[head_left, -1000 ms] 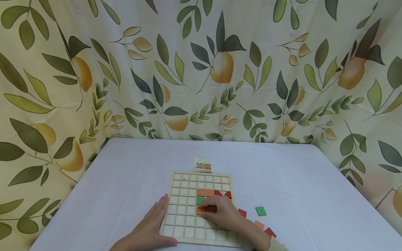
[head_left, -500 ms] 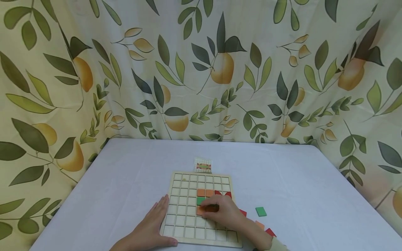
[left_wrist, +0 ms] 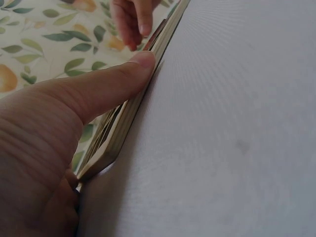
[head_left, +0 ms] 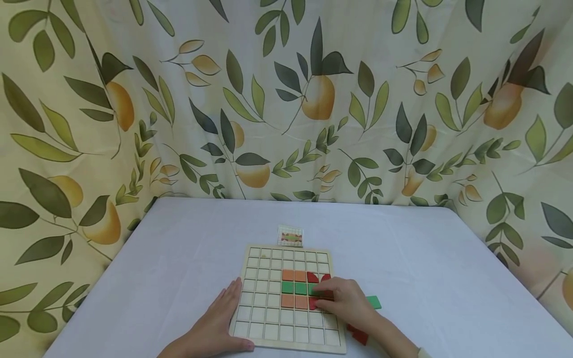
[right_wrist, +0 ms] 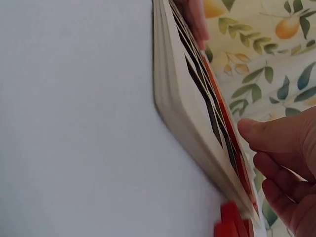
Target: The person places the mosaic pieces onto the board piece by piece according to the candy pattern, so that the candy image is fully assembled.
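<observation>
"What is counted on the one board (head_left: 257,314) beside the left hand (head_left: 217,320)?"

"Four orange tiles (head_left: 288,275) and three green tiles (head_left: 301,288); at least three red tiles (head_left: 312,277) are seen beside the right hand (head_left: 346,299)."

"And off it?"

"One card (head_left: 291,236) is seen ahead of both hands, one loose green tile (head_left: 373,302) right of the right. Loose red pieces (head_left: 360,337) near that wrist cannot be counted."
</observation>
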